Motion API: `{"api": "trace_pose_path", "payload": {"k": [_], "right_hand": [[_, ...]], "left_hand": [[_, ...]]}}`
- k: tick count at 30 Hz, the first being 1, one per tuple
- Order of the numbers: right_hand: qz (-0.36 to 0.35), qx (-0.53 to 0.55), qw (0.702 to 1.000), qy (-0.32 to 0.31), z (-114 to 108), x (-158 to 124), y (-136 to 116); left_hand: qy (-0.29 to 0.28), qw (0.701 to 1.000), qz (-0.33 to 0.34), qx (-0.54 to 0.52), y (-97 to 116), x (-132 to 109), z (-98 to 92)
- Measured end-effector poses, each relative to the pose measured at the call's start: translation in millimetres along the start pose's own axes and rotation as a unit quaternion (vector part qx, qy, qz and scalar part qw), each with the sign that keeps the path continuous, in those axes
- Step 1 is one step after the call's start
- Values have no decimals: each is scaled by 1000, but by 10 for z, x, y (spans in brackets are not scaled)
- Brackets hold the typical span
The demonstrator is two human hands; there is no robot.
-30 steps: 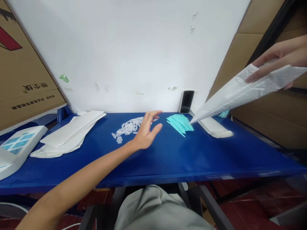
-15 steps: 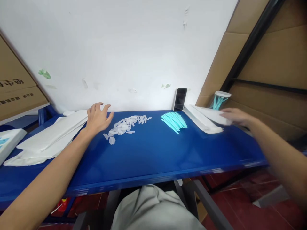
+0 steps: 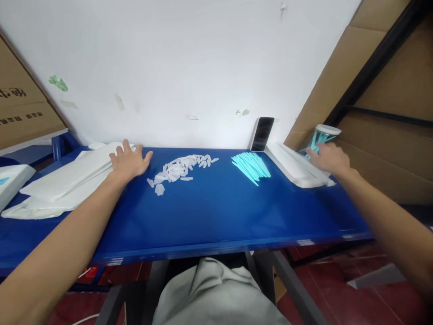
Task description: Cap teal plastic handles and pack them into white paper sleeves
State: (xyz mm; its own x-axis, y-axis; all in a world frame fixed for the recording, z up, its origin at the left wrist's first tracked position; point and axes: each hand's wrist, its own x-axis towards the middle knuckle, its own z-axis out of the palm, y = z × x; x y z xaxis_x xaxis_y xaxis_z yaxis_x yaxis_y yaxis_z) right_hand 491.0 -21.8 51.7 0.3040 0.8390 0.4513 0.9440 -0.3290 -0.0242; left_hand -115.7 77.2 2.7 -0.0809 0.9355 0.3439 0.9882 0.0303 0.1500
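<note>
My left hand (image 3: 128, 161) rests with its fingers spread at the right end of a stack of white paper-like sleeves (image 3: 72, 174). Just to its right lies a loose pile of small translucent whitish pieces (image 3: 176, 169). A fanned bundle of thin turquoise sticks (image 3: 251, 166) is on the table farther right. My right hand (image 3: 330, 158) is in front of a clear jar with a white rim (image 3: 327, 130), which has more turquoise sticks inside. Its fingers are bent and partly hidden, so whether they grip the jar is unclear. Below that hand are more white sleeves (image 3: 294, 169).
A phone (image 3: 262, 134) leans upright against the white wall (image 3: 176, 67). The blue table (image 3: 203, 212) has its front edge close to my lap. Cardboard (image 3: 29, 106) stands at the left, and cardboard with a black metal frame (image 3: 372, 67) at the right. A white box (image 3: 15, 180) sits far left.
My right hand has let go of the white sleeve, which now lies flatter, and has moved up to the jar. My left hand has lowered and flattened onto the sleeves' end.
</note>
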Motion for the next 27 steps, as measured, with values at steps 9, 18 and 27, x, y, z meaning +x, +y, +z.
{"api": "trace_pose_path", "payload": {"k": [9,18,27], "right_hand": [[-132,49,987,-72,101,-16,-1179],[-276,-16,955,-108,320,-374,-1584],[-311,-66,945,-70,374,-591,-1706]], "left_hand": [[40,999,33,-14,287,-109,-123],[24,1000,14,13,353,-119,-79],[13,1000,13,-22,278,-182,-123]]}}
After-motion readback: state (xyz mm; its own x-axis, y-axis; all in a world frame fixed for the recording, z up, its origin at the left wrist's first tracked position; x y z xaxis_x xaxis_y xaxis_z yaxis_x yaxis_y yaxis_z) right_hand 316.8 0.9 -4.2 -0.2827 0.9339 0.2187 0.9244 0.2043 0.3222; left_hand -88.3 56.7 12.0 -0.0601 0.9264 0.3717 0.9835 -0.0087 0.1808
